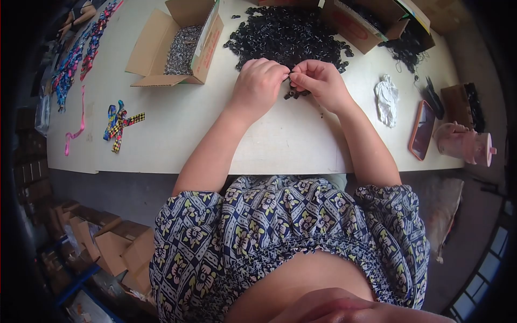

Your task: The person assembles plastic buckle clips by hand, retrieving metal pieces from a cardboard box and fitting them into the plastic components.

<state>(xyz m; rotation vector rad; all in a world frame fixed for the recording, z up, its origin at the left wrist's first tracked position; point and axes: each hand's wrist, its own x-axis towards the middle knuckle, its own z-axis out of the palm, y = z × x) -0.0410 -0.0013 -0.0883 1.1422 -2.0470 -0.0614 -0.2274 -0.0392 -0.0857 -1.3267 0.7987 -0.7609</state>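
My left hand point(260, 83) and my right hand point(319, 83) meet fingertip to fingertip over the near edge of a heap of small black pieces point(285, 35). Both hands are closed in a pinch. Between the fingertips a tiny dark piece shows, too small for me to name, and the fingers partly cover it. Just below the hands lies a little cluster of black pieces point(297, 92). To the left of the heap stands an open cardboard box point(207, 54) filled with small metal parts point(184, 49).
Patterned ribbons point(72, 59), a pink strap point(83, 116) and a ribbon bundle point(119, 125) lie at left. On the right are a crumpled white wrapper point(386, 100), a phone point(421, 130), a pink cup point(466, 142) and an open box point(358, 29) with black cords point(405, 51).
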